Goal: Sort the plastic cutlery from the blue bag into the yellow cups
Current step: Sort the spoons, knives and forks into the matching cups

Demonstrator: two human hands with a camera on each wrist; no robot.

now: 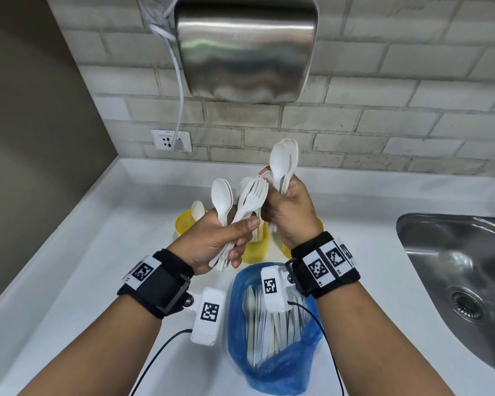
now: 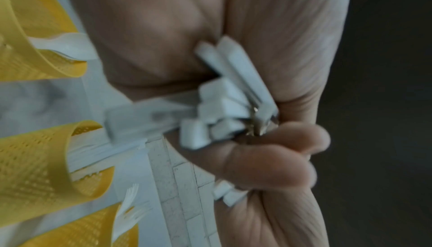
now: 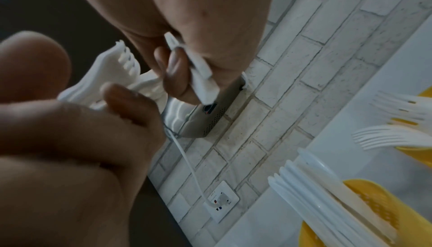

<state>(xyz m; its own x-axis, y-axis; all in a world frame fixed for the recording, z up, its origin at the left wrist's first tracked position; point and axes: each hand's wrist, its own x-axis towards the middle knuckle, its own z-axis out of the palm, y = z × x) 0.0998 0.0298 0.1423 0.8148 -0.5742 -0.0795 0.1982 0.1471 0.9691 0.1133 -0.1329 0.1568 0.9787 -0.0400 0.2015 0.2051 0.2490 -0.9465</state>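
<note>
My left hand (image 1: 237, 238) grips a mixed bundle of white plastic spoons and forks (image 1: 240, 204) above the counter. Its fingers curl round the handle ends (image 2: 224, 107). Beside it, my right hand (image 1: 275, 201) holds a few white spoons (image 1: 283, 158) upright, their handles (image 3: 201, 73) pinched between thumb and fingers. The two hands touch. Three yellow perforated cups stand behind them: the left cup (image 1: 183, 221) has one spoon, the middle cup (image 1: 255, 248) holds knives (image 3: 315, 195), and the right cup (image 1: 287, 248) holds forks (image 3: 395, 136). The blue bag (image 1: 269, 364) lies open in front with more cutlery inside.
A steel sink (image 1: 455, 267) is set into the white counter (image 1: 83, 252) at the right. A metal hand dryer (image 1: 246, 50) hangs on the brick wall, with its cable running to a socket (image 1: 172, 140). A brown wall closes the left side.
</note>
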